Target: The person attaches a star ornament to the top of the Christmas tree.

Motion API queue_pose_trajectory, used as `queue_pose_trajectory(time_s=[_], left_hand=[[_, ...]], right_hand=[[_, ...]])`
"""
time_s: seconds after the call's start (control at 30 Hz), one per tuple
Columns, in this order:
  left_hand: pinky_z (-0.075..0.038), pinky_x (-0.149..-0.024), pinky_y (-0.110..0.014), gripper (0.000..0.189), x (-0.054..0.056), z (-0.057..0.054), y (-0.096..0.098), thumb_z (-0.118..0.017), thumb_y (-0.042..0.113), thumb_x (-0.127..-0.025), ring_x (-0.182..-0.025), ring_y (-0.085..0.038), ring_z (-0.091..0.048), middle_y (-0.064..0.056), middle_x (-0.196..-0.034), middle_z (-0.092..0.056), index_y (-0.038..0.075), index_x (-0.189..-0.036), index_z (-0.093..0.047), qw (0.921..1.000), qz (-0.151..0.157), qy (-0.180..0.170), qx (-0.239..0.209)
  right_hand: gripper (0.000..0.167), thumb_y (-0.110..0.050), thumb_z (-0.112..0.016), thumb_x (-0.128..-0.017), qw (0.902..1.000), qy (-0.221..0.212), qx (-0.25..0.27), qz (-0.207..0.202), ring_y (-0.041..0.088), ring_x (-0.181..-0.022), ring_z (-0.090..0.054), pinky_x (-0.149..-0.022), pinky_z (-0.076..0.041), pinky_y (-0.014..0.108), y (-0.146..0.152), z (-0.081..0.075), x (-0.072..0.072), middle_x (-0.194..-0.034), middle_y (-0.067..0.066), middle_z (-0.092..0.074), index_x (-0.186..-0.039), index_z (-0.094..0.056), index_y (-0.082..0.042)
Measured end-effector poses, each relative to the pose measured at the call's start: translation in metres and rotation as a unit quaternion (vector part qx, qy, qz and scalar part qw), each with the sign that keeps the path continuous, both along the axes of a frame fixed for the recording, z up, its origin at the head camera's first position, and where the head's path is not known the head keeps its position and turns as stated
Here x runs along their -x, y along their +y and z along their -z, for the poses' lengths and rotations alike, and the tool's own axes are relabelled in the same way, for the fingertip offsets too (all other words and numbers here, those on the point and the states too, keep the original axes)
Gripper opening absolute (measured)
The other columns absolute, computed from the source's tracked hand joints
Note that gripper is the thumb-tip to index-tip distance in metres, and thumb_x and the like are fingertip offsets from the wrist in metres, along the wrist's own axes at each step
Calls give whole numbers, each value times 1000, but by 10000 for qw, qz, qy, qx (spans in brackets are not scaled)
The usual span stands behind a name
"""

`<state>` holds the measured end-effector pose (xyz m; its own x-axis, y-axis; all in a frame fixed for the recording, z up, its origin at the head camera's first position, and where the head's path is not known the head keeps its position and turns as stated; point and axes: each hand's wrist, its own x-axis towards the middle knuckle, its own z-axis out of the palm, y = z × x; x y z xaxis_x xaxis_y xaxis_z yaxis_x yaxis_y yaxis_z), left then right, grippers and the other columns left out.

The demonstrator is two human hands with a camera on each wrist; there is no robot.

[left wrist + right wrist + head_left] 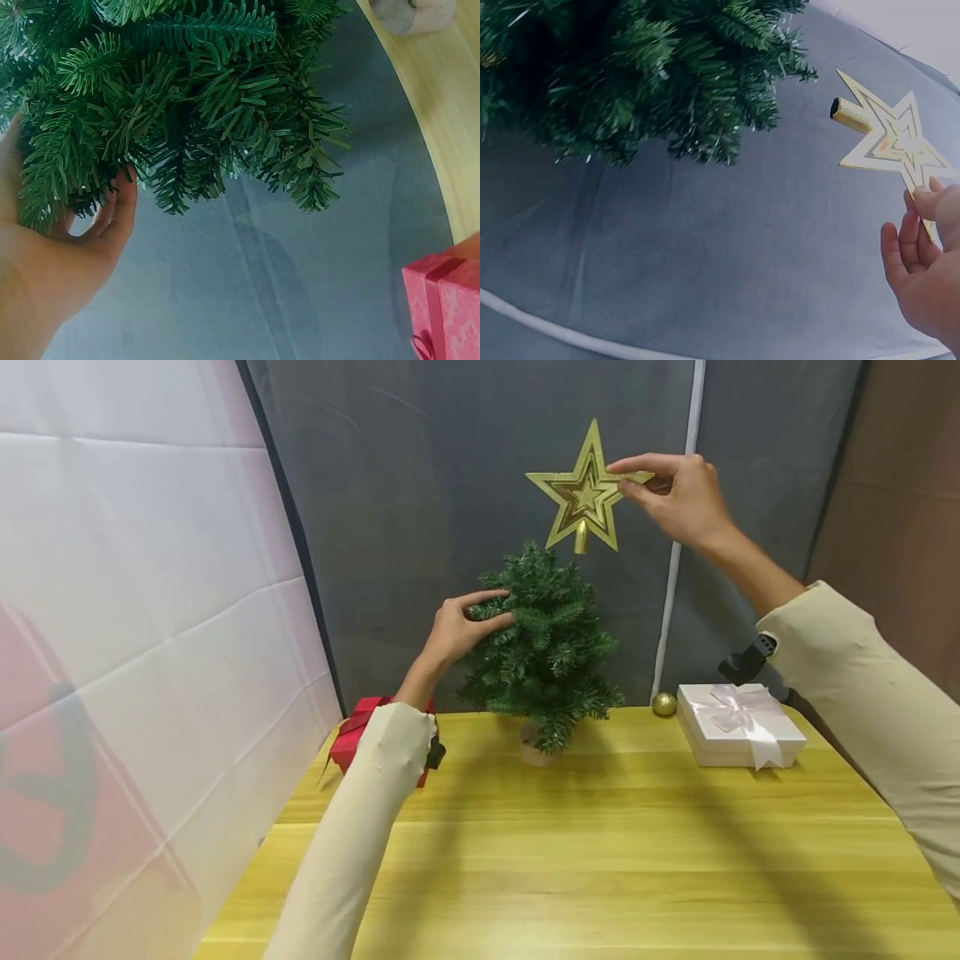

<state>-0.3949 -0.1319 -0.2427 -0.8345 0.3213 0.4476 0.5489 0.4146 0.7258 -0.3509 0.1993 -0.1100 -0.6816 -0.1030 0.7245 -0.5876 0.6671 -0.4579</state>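
A small green artificial Christmas tree (551, 643) stands on the wooden table in a pale round base (536, 750). My left hand (457, 627) holds the tree's upper left side, thumb and fingers around some branches; in the left wrist view the needles hide part of that hand (67, 255). Up and to the right, my right hand (678, 497) pinches one point of a gold star tree topper (587, 497) between thumb and fingers. The star's short tube (851, 115) hangs above and slightly right of the treetop, apart from it; its hollow end shows in the right wrist view.
On the table (570, 860), a red gift box (352, 735) stands left of the tree, partly behind my left forearm. A gold ball ornament (664, 704) and a white gift box (738, 727) with a ribbon bow are at the right. A grey curtain (465, 485) hangs behind.
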Motion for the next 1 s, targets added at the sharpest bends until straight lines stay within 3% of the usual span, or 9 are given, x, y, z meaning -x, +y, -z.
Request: queue_pose_trajectory(time_s=[0.33,0.57,0.73,1.0], left_hand=[[-38,-63,-35,44,-1,-4,7,-79,38,-94,-47,-10,-18,-1,-158,-50,33,-137,-70,9999,38,22,-131],[-43,-77,-36,44,-4,-2,7,-80,39,-93,-51,-11,-27,1,-158,-48,34,-136,-70,9998,75,-85,-143],[-41,-67,-35,44,-6,-7,5,-80,38,-93,-47,-11,-21,0,-158,-49,34,-136,-71,9999,27,-73,-152],[-38,-59,-32,45,-8,-7,3,-80,39,-93,-45,-10,-20,-1,-158,-49,34,-137,-70,10000,-18,-72,-56]], right_hand=[[28,-34,-68,-103,9987,193,464,109,5,-92,-69,-68,-42,23,-26,-9,12,-121,2,-76,-129,-76,-31],[26,-33,-67,-103,9970,465,580,223,2,-89,-68,-69,-43,21,-47,-7,19,-118,2,-77,-127,-77,-30],[26,-35,-66,-104,9977,382,492,269,6,-91,-69,-68,-42,22,-60,-9,21,-116,4,-77,-127,-77,-31],[28,-32,-64,-105,9995,155,135,238,0,-69,-59,-59,-35,26,-65,-1,23,-112,7,-78,-130,-76,-29]])
